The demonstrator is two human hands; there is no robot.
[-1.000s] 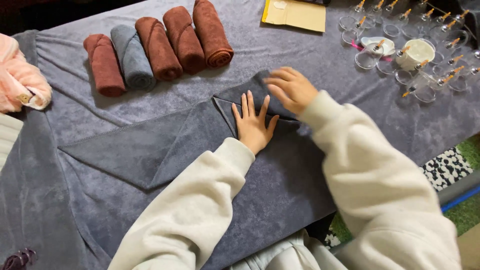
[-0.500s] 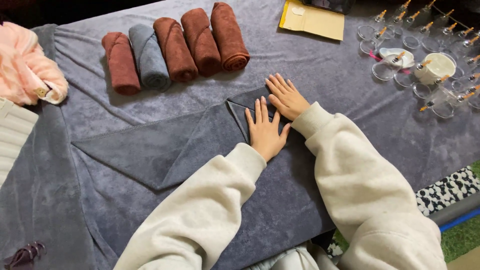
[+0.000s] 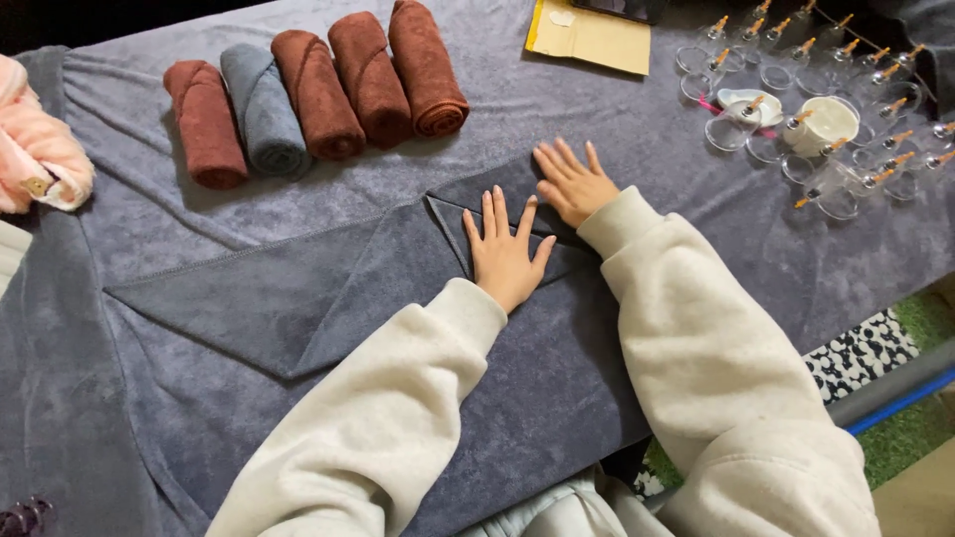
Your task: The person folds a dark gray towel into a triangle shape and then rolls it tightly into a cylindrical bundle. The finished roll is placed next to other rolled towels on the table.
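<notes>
A dark grey towel (image 3: 298,298) lies flat across the middle of a table draped in a lighter grey cloth (image 3: 617,109). It is partly folded: its left end tapers to a point, and a triangular flap sits at its upper right w/ crisp creased edges. The nap looks soft and matte.

The left hand (image 3: 505,249) lies palm down on that flap, fingers straight and spread, gripping nothing. The right hand (image 3: 572,184) rests just beside it, up and to the right, also flat and open on the towel's far corner, holding nothing. Both arms wear cream sweatshirt sleeves.

Behind the towel, 5 rolled towels (image 3: 318,89) sit side by side in a row: 4 rust brown, 1 blue-grey, 2nd from left. At top right, approx. a dozen clear glass cups (image 3: 826,189) w/ small orange-tipped tops cluster together; their contents cannot be made out. A small white cup (image 3: 828,121) stands among them. A tan envelope (image 3: 592,38) lies at the top edge. Pink fabric (image 3: 35,149) shows at far left.
</notes>
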